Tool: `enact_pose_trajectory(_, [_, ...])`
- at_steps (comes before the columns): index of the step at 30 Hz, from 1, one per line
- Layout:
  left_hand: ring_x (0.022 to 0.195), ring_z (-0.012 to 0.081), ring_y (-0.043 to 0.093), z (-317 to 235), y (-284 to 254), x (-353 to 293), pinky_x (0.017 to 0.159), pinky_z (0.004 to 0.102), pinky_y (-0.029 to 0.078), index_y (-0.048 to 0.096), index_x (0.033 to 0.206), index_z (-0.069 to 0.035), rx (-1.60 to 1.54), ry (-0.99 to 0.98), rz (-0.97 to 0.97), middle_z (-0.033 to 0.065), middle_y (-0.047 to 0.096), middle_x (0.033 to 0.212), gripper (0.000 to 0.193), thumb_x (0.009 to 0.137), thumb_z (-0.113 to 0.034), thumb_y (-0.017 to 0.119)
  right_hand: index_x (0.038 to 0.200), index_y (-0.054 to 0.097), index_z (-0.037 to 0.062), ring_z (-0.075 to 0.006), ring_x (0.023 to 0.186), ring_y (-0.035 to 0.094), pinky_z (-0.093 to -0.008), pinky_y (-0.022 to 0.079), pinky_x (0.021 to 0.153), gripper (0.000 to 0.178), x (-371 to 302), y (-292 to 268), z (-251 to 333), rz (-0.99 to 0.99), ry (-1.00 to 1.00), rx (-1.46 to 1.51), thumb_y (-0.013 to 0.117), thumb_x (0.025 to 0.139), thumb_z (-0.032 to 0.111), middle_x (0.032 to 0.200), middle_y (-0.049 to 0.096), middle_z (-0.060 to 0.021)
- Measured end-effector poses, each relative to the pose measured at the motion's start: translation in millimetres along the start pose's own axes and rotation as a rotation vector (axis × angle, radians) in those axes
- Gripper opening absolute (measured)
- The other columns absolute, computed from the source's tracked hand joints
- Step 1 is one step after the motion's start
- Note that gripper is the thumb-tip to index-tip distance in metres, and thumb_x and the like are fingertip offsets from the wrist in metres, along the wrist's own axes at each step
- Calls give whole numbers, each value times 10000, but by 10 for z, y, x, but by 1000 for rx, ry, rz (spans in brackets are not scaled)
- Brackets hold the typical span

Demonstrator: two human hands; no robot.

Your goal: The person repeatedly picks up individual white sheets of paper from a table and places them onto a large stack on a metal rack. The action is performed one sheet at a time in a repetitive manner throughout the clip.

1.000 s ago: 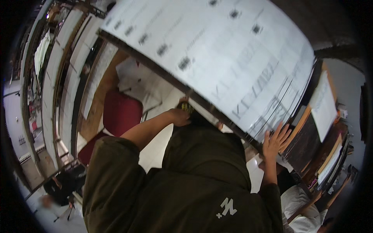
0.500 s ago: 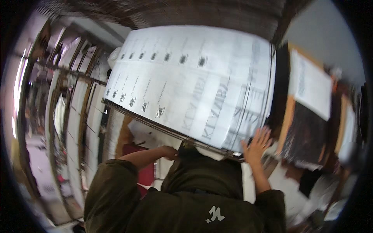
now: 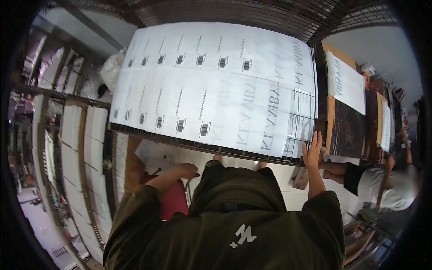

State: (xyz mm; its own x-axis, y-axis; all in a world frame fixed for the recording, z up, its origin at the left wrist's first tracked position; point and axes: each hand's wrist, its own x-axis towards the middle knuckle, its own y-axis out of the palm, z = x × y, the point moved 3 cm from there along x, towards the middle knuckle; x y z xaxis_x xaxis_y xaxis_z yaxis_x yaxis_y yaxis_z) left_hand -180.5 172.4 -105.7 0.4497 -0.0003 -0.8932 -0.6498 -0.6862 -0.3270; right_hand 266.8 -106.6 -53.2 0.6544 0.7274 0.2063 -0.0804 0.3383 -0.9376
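Observation:
My right hand (image 3: 312,152) is open, its fingers stretched out and together against the right front corner of a dark wire rack (image 3: 297,158). White printed sheets (image 3: 180,85) cover the rack's top in overlapping rows, with small barcode labels and large grey lettering. On the left, my left hand (image 3: 185,171) hangs below the rack's front edge with its fingers curled in. What it holds, if anything, is hidden. Under that hand are a red chair seat (image 3: 174,201) and a thin curved metal bar; contact with the bar cannot be made out.
Shelves with long white stacks (image 3: 73,155) stand at the left. To the right are dark-topped tables (image 3: 344,130) with white sheets (image 3: 347,81) on them. Another person (image 3: 375,184) is beyond my right arm. More wire racking (image 3: 252,15) spans the back. A pale plastic bag (image 3: 112,67) sits behind the rack's left side.
The view has steadied and shifted, bringing the other person at the right into clearer sight. My right hand's fingers have drawn together at the rack corner. My left hand has shifted slightly left.

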Motion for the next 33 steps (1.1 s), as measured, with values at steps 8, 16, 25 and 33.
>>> enact_pose_trajectory(8, [907,357,586,732,843,1508,804,472,445,625,914,-27,-251,129,-127,194,626,923,398,877,-345,389,1368,208,-12,-420,1246,295,-461,264,1031,676,30,87,128,-69,-56,-79,601,841,146,1363,249,-274])
enact_pose_trajectory(16, [1132,292,492,-119,586,1125,942,411,390,620,1067,-116,25,308,144,118,560,1188,317,848,-250,433,1382,245,34,-432,1280,214,-511,177,1042,666,-272,6,-84,63,-104,104,591,817,101,1387,216,-271])
enact_pose_trajectory(25, [966,313,590,-1239,420,1762,846,408,462,636,1040,-112,-457,1,-599,173,626,999,398,862,-425,467,1324,376,92,-448,1304,148,-556,128,1040,591,-235,-105,43,17,-88,249,548,767,-3,1391,204,-247])
enact_pose_trajectory(33, [1048,337,534,-1860,-65,1589,873,419,424,546,1076,-68,-200,141,-227,178,580,1099,403,887,-387,387,1344,371,169,-447,1311,132,-576,112,1036,578,-204,-188,-156,95,79,264,551,804,70,1396,207,-231])
